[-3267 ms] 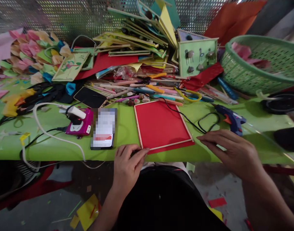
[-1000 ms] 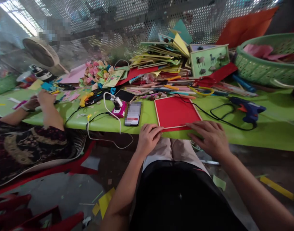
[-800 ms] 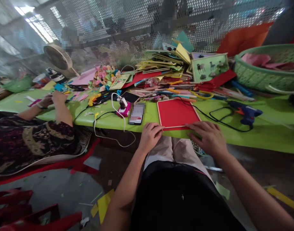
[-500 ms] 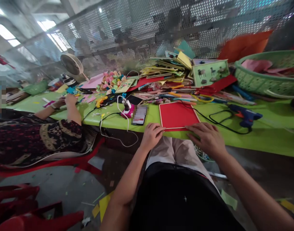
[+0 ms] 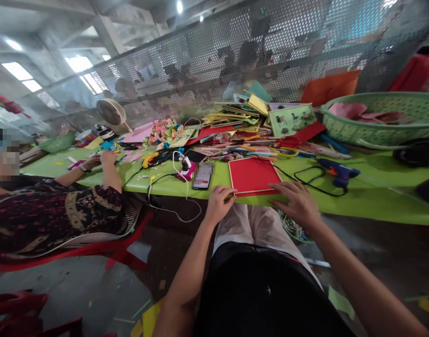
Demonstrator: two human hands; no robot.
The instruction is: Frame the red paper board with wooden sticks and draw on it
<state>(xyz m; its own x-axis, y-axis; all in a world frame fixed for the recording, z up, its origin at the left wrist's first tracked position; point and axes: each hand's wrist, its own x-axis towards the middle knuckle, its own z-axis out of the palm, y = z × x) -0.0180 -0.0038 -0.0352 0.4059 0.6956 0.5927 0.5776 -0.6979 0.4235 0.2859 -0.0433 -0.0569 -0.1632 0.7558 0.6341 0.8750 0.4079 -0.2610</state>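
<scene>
A red square card (image 5: 254,174) edged with thin pale strips lies at the table's front edge, before my lap. My left hand (image 5: 219,202) is closed at the card's near left corner, its curled fingertips and thumb pinching the end of the near strip (image 5: 251,192). Over the near right corner lies my right hand (image 5: 295,199), with fingers stretched out and touching the strip. Its thumb is apart, below the table edge. Left of the card is a phone (image 5: 202,176), and a blue glue gun (image 5: 338,172) rests to the right with its black cord passing by the card.
Behind the card are piled coloured sticks, card frames (image 5: 240,113) and a green picture panel (image 5: 292,120). A green basket (image 5: 375,133) stands right. A pink power socket (image 5: 186,169) with white cable sits left. Another person's hands (image 5: 107,159) work farther left, near a fan (image 5: 111,112).
The view has shifted up and to the right. Both my hands stay at the near edge of the red card, with only small finger movements.
</scene>
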